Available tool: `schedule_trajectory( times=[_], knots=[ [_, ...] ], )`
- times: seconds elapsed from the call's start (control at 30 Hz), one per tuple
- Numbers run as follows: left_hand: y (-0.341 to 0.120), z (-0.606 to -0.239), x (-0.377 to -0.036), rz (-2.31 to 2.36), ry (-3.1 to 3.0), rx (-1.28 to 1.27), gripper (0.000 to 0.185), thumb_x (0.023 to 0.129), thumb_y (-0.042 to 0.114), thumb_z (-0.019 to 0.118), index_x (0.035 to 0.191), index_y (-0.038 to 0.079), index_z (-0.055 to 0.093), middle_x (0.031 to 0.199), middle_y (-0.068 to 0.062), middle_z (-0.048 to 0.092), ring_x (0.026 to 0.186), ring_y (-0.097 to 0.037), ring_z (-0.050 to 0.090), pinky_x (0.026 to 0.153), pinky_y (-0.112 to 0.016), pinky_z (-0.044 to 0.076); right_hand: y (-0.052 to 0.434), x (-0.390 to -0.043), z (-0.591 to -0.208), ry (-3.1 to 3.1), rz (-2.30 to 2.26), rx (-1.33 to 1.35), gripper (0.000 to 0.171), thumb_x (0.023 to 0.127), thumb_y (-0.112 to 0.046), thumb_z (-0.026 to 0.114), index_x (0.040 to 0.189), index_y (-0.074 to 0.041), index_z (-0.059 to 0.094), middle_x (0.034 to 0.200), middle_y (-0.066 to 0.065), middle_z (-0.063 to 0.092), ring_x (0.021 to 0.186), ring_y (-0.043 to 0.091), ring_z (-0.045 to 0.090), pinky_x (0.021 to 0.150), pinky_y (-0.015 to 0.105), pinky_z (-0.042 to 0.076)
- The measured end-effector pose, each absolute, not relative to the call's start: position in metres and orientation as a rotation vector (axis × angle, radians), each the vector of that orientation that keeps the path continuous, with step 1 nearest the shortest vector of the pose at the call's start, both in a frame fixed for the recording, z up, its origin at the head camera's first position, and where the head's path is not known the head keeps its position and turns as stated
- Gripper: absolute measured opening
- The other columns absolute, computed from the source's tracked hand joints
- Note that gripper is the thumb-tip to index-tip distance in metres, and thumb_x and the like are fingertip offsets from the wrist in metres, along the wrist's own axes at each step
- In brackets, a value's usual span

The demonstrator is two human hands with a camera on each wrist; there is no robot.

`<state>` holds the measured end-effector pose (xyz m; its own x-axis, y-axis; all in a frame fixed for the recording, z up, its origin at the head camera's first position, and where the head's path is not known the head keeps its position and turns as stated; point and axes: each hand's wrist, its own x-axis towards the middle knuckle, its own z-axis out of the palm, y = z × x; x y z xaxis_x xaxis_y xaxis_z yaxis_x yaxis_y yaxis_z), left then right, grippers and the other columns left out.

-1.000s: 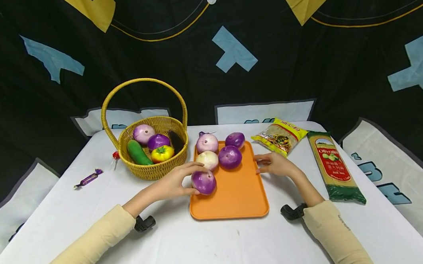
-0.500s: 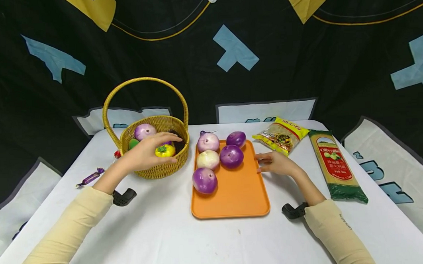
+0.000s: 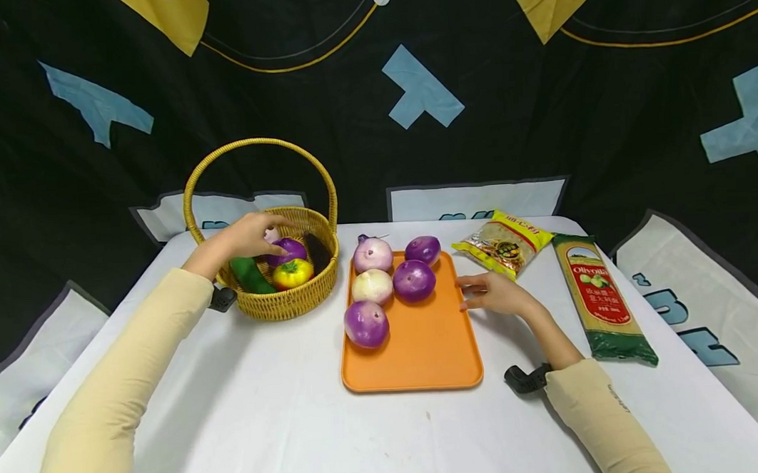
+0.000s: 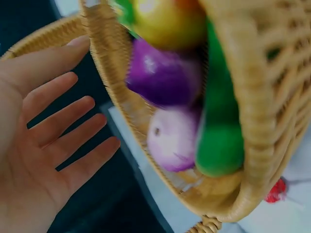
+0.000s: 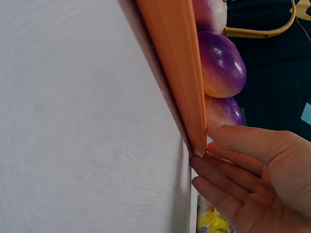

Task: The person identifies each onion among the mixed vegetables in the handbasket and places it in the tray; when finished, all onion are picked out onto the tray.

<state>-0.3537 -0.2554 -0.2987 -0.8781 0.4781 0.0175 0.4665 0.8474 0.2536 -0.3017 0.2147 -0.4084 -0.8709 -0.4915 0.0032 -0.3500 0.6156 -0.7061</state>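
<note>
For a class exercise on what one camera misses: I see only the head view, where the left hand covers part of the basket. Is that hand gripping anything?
Observer: No. The left wrist view shows the left hand with fingers straight and spread, holding nothing, close to the basket rim.
Operator: What sits in the basket nearest that hand?
Observer: A pale purple onion, lying against the cucumber and next to a darker purple onion.
Operator: Does the right hand touch the tray?
Observer: Yes. In the right wrist view the right hand has its fingertips against the orange tray edge.
</note>
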Motion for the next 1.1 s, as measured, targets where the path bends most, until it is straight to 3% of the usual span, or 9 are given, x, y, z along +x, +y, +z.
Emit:
schedule_trajectory(
  times=[0.23,0.67,1.1],
  knots=[
    [-0.263,-0.312,-0.377,0.246,2.933,0.643,0.054,0.083,0.012,0.075,0.131,-0.002,0.056,0.129,-0.027,0.054,0.123,-0.045,0.045,0.104,-0.059,0.034,0.215,-0.301,-0.409,2.644,-1.097,-0.714,0.056,0.087,-0.013,0.072,0.134,0.008,0.051,0.133,0.023,0.054,0.117,0.036,0.057,0.098,0.045,0.045],
    [-0.263,-0.321,-0.389,0.132,2.796,0.534,0.065,0.086,0.016,0.074,0.143,0.007,0.045,0.136,-0.027,0.048,0.121,-0.040,0.048,0.102,-0.057,0.038,0.216,-0.304,-0.411,2.624,-1.120,-0.708,0.057,0.086,-0.013,0.073,0.135,0.008,0.050,0.134,0.022,0.053,0.118,0.036,0.056,0.100,0.044,0.044],
    [-0.257,-0.319,-0.387,0.094,2.804,0.637,0.060,0.085,0.013,0.075,0.137,-0.002,0.049,0.123,-0.026,0.057,0.112,-0.037,0.056,0.098,-0.051,0.044,0.219,-0.304,-0.410,2.622,-1.128,-0.774,0.057,0.087,-0.016,0.073,0.134,0.008,0.051,0.132,0.024,0.054,0.116,0.036,0.057,0.097,0.043,0.046]
  ],
)
